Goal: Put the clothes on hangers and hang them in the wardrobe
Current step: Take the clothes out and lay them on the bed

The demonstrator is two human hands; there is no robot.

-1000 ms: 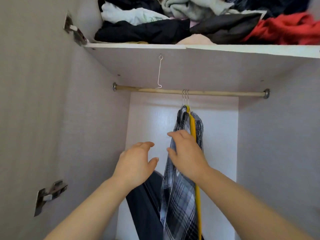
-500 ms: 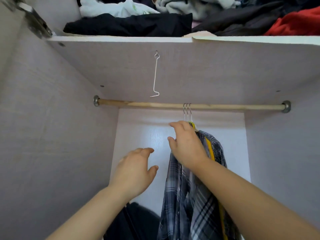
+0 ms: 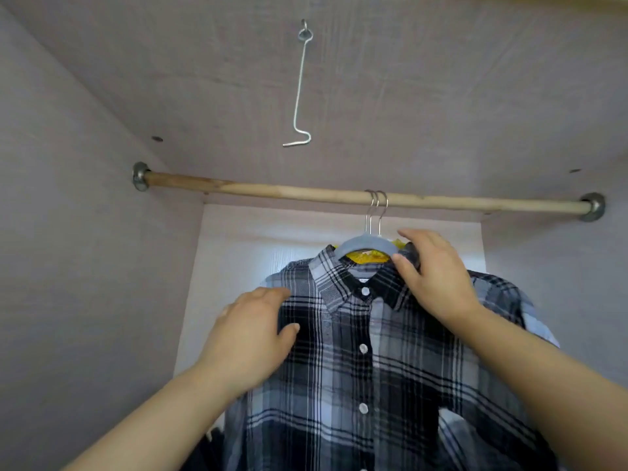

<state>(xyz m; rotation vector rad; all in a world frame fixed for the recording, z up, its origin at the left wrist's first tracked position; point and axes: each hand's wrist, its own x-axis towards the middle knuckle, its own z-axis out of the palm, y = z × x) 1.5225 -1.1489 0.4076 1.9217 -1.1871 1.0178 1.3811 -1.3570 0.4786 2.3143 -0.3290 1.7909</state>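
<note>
A black, grey and white plaid shirt (image 3: 367, 375) hangs buttoned on a pale blue hanger (image 3: 365, 244), its front facing me. The hanger's metal hook sits on the wooden rail (image 3: 272, 191). A yellow hanger (image 3: 368, 257) shows just behind the blue one. My right hand (image 3: 431, 273) grips the shirt's right collar and shoulder at the hanger's end, thumb under and fingers over. My left hand (image 3: 253, 338) is over the shirt's left shoulder, fingers loosely bent; whether it touches the cloth I cannot tell.
The wardrobe's grey side walls stand close at left (image 3: 68, 266) and right (image 3: 560, 283). A loose wire hook (image 3: 299, 90) dangles from the shelf underside above the rail. The rail is bare to the left of the hangers. Dark clothing (image 3: 210, 447) hangs low behind the shirt.
The shirt has turned from edge-on to facing me, and my view has moved closer and lower. My right hand went from the hanger's top to the right collar. My left hand reached the shirt's left shoulder.
</note>
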